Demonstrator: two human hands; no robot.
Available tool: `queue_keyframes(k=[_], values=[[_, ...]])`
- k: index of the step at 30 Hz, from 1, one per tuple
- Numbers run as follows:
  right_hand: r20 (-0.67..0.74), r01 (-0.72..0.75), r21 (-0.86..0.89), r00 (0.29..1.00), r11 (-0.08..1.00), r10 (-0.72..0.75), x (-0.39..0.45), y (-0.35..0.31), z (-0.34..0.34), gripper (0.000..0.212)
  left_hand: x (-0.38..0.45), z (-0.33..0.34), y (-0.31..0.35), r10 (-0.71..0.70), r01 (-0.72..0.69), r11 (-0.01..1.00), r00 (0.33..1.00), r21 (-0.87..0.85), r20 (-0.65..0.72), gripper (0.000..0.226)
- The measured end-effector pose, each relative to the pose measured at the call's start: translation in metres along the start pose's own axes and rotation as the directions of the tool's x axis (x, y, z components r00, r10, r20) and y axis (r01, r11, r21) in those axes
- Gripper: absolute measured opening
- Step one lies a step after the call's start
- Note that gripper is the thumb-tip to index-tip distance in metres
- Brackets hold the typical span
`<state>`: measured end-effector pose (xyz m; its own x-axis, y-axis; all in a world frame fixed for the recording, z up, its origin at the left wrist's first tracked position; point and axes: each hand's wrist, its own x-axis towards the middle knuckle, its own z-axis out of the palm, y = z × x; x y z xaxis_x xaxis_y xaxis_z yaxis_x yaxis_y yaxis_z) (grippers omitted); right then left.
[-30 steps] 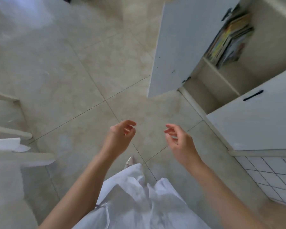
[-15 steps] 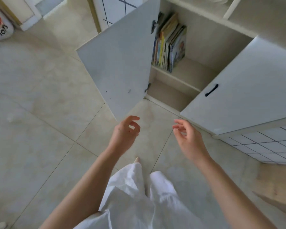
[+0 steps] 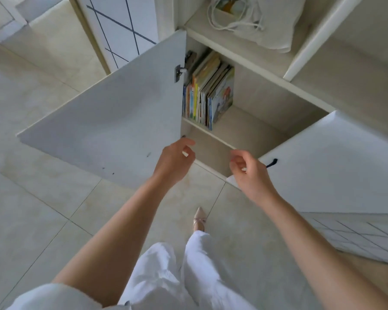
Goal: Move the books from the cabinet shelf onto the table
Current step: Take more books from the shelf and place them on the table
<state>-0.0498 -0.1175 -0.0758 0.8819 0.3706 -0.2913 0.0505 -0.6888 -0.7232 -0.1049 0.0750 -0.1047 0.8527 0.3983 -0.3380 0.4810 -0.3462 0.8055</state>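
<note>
Both grips, left hand (image 3: 174, 163) and right hand (image 3: 250, 173), empty, now nearer the books (image 3: 207, 92).

Probably home: picture books (image 3: 211, 92), cabinet (image 3: 255, 130)

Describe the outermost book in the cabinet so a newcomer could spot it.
Find the open cabinet with its left door swung wide. On its upper inner shelf stands a row of books against the left wall. Take the rightmost book, the only one showing its illustrated cover.
</note>
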Motion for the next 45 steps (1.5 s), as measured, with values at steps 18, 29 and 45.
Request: queue_keyframes(k=[18,29,45], values=[[0.173,-0.161,0.093,0.974,0.983,0.143,0.226,-0.015,-0.020,0.021,0.150,0.055,0.010,-0.147,0.126,0.982,0.978,-0.143,-0.147,0.027],[0.189,-0.490,0.318,0.872,0.812,0.452,0.327,-0.013,0.032,0.056,0.229,0.108,-0.021,-0.110,0.082,0.978,0.983,-0.192,-0.143,0.050],[0.298,-0.481,0.314,0.868,0.819,0.396,0.376,0.021,0.053,0.070,0.277,0.154,-0.057,0.018,-0.070,0.987,0.942,-0.145,-0.334,0.068]])
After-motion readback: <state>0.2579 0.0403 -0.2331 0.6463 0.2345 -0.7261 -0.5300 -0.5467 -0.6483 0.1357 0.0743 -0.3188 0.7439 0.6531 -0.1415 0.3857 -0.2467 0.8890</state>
